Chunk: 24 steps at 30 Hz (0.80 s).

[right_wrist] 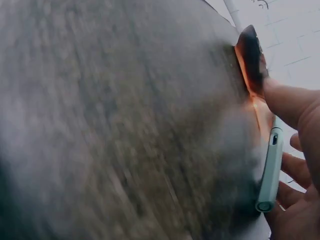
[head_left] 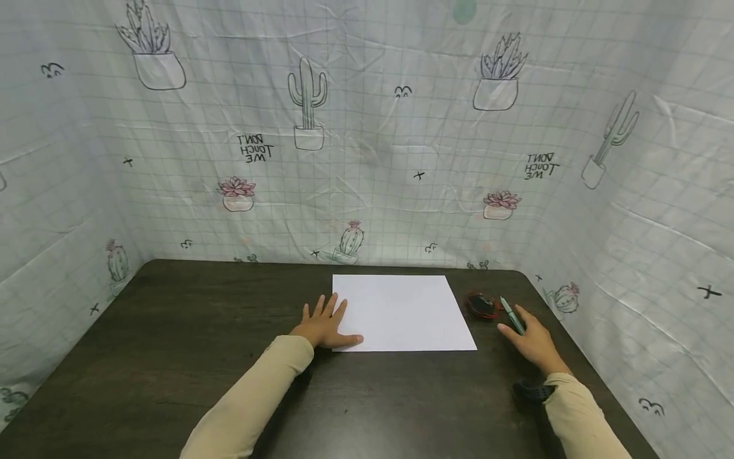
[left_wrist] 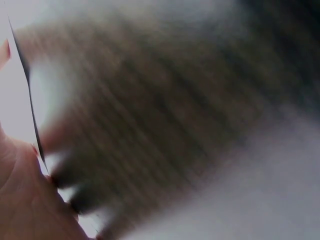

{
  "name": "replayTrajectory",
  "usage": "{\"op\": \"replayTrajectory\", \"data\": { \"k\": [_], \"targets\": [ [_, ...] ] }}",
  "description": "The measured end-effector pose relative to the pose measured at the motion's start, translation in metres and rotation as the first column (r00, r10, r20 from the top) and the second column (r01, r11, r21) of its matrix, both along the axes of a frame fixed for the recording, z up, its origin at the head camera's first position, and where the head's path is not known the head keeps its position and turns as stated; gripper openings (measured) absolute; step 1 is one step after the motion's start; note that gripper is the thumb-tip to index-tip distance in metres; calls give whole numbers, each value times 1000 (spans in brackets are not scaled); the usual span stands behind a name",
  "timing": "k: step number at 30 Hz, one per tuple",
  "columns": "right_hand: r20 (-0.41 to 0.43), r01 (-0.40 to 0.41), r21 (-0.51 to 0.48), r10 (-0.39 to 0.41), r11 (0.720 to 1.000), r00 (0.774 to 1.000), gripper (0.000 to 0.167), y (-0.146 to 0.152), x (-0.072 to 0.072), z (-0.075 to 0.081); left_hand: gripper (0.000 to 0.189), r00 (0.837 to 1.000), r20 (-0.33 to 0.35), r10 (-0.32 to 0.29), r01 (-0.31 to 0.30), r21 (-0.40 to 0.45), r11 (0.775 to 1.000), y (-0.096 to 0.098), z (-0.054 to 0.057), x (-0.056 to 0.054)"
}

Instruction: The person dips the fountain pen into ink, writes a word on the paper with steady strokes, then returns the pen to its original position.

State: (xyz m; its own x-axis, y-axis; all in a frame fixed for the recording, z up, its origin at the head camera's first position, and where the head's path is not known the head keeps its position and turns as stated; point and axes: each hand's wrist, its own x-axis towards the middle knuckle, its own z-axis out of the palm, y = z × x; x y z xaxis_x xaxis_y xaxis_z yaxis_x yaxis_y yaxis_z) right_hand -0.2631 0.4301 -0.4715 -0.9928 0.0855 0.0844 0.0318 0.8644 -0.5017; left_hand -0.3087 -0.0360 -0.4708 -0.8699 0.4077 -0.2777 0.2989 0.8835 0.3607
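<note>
Cactus-print cloth [head_left: 373, 178] backs a dark table [head_left: 143, 357]. The left hand [head_left: 324, 327] lies spread on paper [head_left: 404, 312]; the right hand [head_left: 536, 344] spreads beside a pen [head_left: 513, 317].

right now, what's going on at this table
A person's left hand rests spread over the left edge of a white sheet on a dark table. Their right hand is at a pale green pen, with no clear grip on it. A small black-and-red object lies between sheet and pen.
</note>
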Motion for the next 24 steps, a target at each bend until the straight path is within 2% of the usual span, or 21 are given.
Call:
{"op": "replayTrajectory", "data": {
  "k": [3, 9, 12, 16, 24],
  "targets": [
    [-58, 43, 9, -42, 999, 997, 76, -1, -4, -4, 108, 1000, 0, 3, -3, 2, 1000, 0, 0, -1],
    [-175, 127, 2, -125, 992, 977, 58, -6, -9, -11, 98, 1000, 6, 10, -11, 17, 1000, 0, 18, 10],
    [-209, 167, -15, -167, 986, 964, 53, -7, -12, -13, 96, 1000, 3, 11, -11, 10, 1000, 0, 21, 13],
    [-252, 206, -41, -209, 978, 945, 48, -9, -14, -14, 97, 1000, 10, 12, -12, 18, 1000, -1, 18, 10],
    [-320, 253, -96, -271, 963, 908, 37, -10, -16, -18, 108, 1000, 9, 1, -1, 20, 1000, -2, -4, -5]
  ]
}}
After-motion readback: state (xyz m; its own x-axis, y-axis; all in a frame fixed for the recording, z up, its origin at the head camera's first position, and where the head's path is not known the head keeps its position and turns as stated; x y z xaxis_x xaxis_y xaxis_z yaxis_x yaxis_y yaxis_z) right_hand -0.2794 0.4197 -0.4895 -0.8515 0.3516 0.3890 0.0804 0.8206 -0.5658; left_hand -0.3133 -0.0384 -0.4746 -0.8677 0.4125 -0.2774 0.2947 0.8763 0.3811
